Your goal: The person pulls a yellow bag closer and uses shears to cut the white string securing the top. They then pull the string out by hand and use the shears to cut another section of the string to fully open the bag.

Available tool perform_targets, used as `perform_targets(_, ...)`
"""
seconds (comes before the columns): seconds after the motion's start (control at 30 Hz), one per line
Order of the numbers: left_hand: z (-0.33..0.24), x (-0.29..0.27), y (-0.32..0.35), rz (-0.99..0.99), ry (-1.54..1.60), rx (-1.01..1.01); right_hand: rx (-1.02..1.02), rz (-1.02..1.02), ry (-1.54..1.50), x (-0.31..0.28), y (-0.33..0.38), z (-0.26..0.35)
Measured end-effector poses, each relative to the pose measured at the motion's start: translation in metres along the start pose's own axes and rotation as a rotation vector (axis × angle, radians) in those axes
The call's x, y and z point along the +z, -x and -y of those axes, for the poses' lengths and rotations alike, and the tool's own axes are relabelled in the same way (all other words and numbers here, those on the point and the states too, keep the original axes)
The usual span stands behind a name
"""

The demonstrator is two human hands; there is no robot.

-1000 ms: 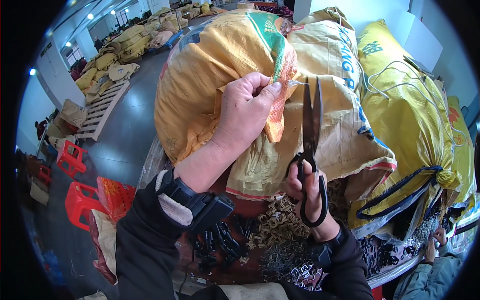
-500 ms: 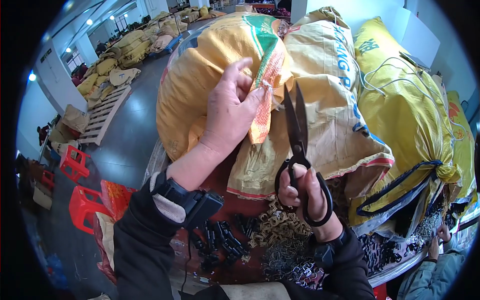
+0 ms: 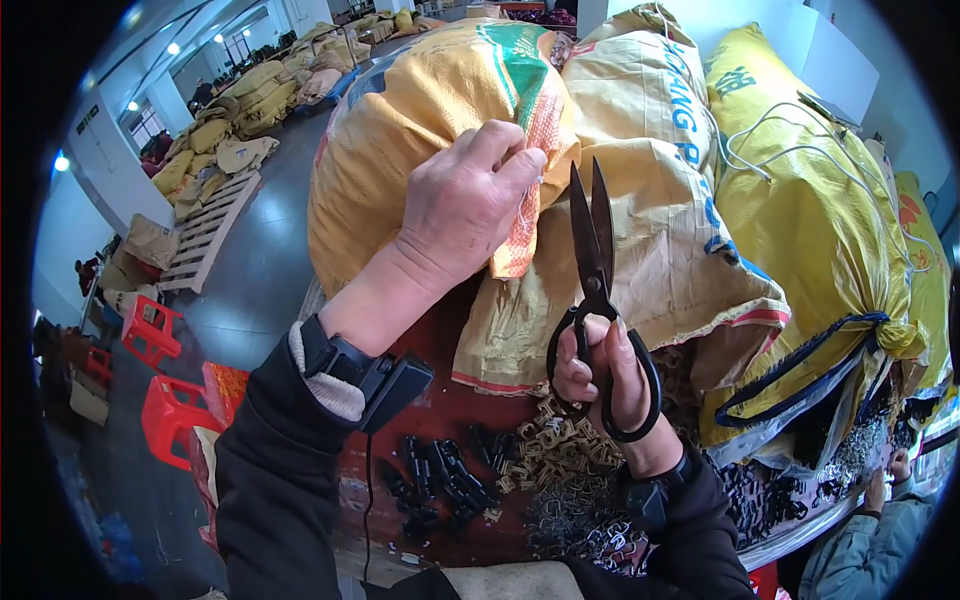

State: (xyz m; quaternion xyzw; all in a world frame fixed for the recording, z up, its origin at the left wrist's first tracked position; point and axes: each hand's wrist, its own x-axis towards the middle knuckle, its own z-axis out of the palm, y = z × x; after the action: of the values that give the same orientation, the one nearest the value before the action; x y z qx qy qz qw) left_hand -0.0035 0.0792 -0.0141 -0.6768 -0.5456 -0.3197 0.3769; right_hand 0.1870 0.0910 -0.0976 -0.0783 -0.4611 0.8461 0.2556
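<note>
A large orange woven sack [image 3: 390, 150] with a green and pink-red striped edge bulges in front of me. My left hand [image 3: 468, 200] is closed on that striped edge [image 3: 519, 240], thumb and fingers pinched together near some loose white thread. In my right hand [image 3: 610, 375] is a pair of black-handled scissors [image 3: 596, 250], blades pointing up and slightly parted. The blades stand just right of the sack's edge, apart from it, in front of a tan sack [image 3: 640, 230] with a red-striped hem.
Small black parts [image 3: 440, 480], tan clips [image 3: 565, 445] and metal pieces [image 3: 570, 510] lie on the red table [image 3: 460, 400]. A yellow sack [image 3: 800, 220] stands at right. Another person's hands [image 3: 885, 480] are at the far right. Red stools [image 3: 175, 420] and a pallet [image 3: 210, 230] are at left.
My left hand has turned over and its fingers have curled in on the striped sack edge. The scissors have stayed in nearly the same place, their blades still slightly parted.
</note>
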Motion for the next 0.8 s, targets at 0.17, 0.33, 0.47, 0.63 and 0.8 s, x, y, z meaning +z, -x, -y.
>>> perform_targets(0.17, 0.004, 0.003, 0.001, 0.036, -0.079, 0.065, 0.007, -0.013, -0.008, -0.001, -0.001, -0.002)
perform_targets(0.33, 0.004, -0.005, 0.002, 0.153, 0.291, -0.115, 0.006, -0.025, -0.005, -0.003, -0.001, -0.005)
perform_targets(0.47, 0.013, -0.017, 0.01, 0.245, 0.745, -0.291, -0.001, -0.011, -0.014, -0.005, 0.0, -0.006)
perform_targets(0.63, 0.013, -0.034, 0.01, 0.291, 0.878, -0.34, -0.001, -0.024, -0.017, -0.005, -0.001, -0.005)
perform_targets(0.8, -0.005, -0.041, 0.01, 0.366, 0.976, -0.15, -0.004, -0.001, 0.004, -0.006, 0.0, -0.005)
